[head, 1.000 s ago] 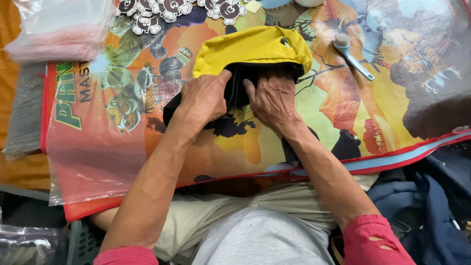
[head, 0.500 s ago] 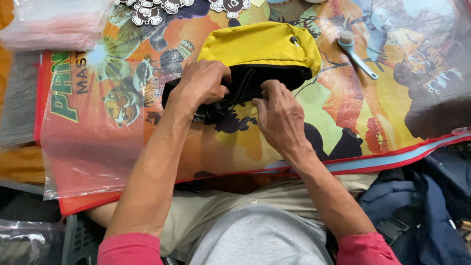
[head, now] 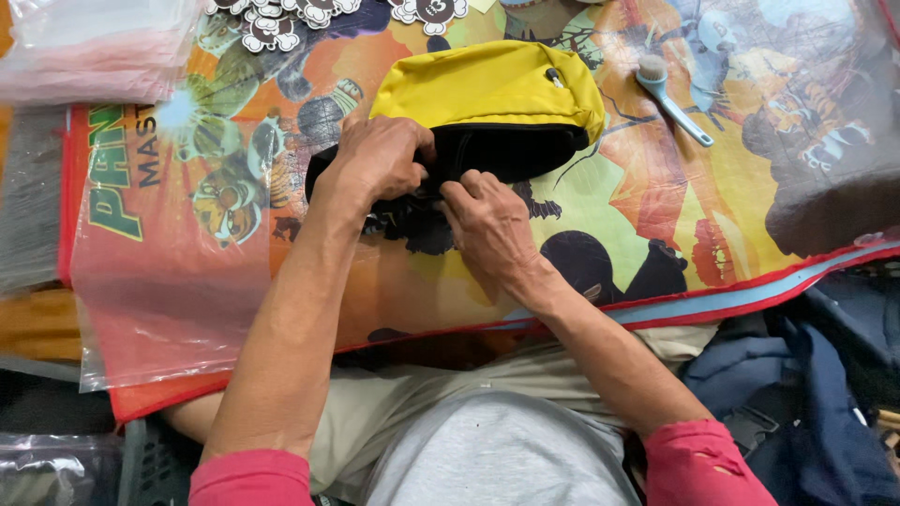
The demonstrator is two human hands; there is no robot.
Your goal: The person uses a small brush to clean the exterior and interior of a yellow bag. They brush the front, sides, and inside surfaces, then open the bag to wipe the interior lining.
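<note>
Single head view. You look steeply down from your own head, facing away from your body, at close range. Your lap fills the near edge; the desk under its printed cover spans the middle and far field. Your forearms enter from the near side, converging at centre.

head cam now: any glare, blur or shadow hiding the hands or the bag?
Head view: sharp overall, no motion blur on the left hand or right hand; white glare spot on the plastic-covered cartoon mat left of the yellow and black bag; light soft and even, shadows faint; the bag's black underside reads dark with little detail; clear plastic bags top left look washed out.
</note>
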